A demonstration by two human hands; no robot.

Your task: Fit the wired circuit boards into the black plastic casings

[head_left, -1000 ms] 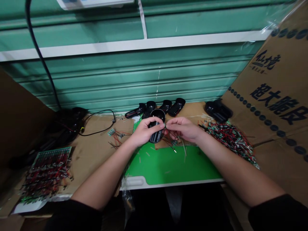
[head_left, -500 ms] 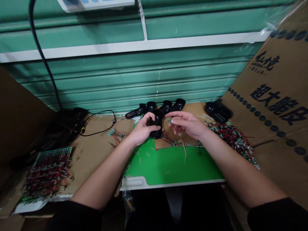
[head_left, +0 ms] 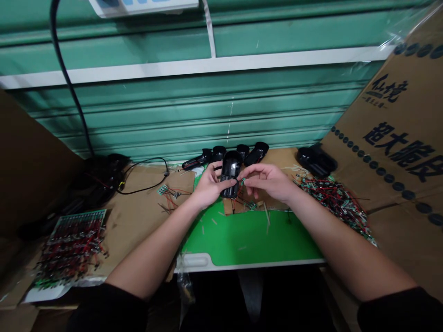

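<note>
A glossy black plastic housing (head_left: 231,162) is gripped by my left hand (head_left: 209,186), its thumb lying across the lower part. The housing's hollow inside appears turned up toward me. At its right edge, my right hand (head_left: 268,182) pinches a small green circuit board (head_left: 242,181) between thumb and fingertips. Thin red and black wires (head_left: 234,201) show just below the housing; which board they run to I cannot tell. Behind my hands, several similar black housings (head_left: 256,153) lean in a row by the wall.
A heap of wired boards (head_left: 337,203) lies at right, beside a tall carton (head_left: 398,152). A panel of wired boards (head_left: 74,244) lies at left. Small boards (head_left: 169,191) and a black cable (head_left: 148,190) rest on cardboard. White slivers dot the green board (head_left: 242,240).
My right hand has brought the small circuit board left, up against the housing. The housing has tilted so that more of its inside faces me.
</note>
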